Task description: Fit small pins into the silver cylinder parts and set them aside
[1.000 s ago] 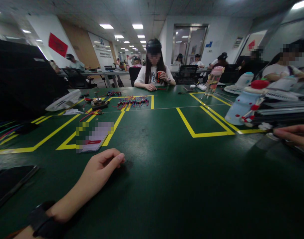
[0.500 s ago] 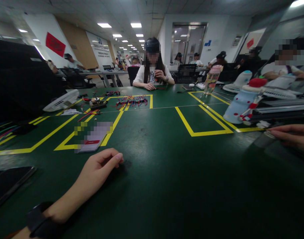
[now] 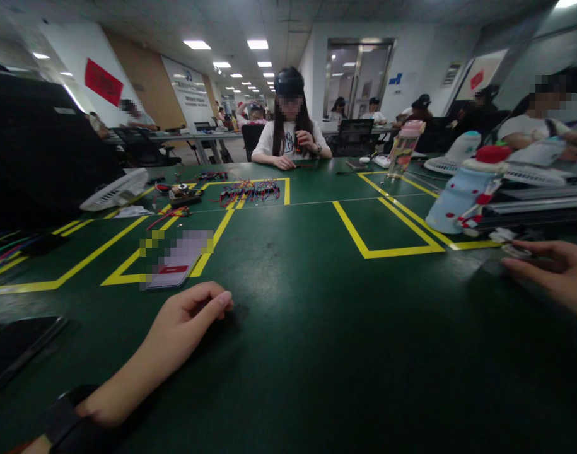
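Observation:
My left hand [image 3: 198, 315] rests on the green table, fingers loosely curled and thumb against the forefinger, with nothing visible in it. Just beyond it lies a phone [image 3: 177, 258], screen partly blurred out. At the right edge my right hand [image 3: 553, 271] has thumb and fingers closed around a small see-through thing with a round rim [image 3: 516, 251]; its kind is hard to make out. A crumpled white scrap [image 3: 502, 234] lies just behind those fingers. Farther back stands a light blue bottle [image 3: 451, 195] with a red top.
Yellow tape [image 3: 402, 253] marks boxes on the table. Bundled coloured wires [image 3: 250, 192] lie toward the far side, a white fan [image 3: 115, 189] at left. A dark tablet-like device [image 3: 23, 347] is at near left. A person [image 3: 291, 132] sits opposite; a pink-lidded bottle [image 3: 404, 151] stands far right.
My right hand has come farther into view, its thumb and fingers now spread around the see-through thing's rim. My left hand has stayed in place.

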Motion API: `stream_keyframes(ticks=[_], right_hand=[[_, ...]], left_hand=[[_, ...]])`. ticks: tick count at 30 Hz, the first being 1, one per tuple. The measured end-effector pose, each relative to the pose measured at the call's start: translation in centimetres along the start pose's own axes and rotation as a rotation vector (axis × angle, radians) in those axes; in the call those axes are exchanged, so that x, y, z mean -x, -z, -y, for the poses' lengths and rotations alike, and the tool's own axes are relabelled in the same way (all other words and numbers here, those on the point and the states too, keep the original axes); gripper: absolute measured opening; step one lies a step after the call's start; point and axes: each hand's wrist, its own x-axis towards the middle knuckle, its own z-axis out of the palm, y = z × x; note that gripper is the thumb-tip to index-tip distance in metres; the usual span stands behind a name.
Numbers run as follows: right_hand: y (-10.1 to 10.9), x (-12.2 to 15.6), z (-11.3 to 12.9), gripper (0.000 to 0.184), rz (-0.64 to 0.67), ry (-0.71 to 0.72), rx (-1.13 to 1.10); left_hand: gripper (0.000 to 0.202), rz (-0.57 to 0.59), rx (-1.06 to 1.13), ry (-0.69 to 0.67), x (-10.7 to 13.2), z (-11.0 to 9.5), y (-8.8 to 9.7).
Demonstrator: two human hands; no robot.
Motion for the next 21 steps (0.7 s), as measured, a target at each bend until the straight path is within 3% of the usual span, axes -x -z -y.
stream_keyframes(ticks=[4, 13, 21], right_hand=[[1.0, 0.9, 1.8, 0.062, 0.065, -0.098, -0.002], [1.4, 1.6, 2.7, 0.067, 0.088, -0.089, -0.015], [-0.5, 1.6, 2.6, 0.071, -0.013, 0.007, -0.053]], left_hand=[[0.029, 0.012, 0.000, -0.011, 0.0, 0.4, 0.0], [0.029, 0.017, -0.004, -0.014, 0.1, -0.1, 0.0], [0.029, 0.020, -0.041, -0.031, 0.0, 0.2, -0.1]])
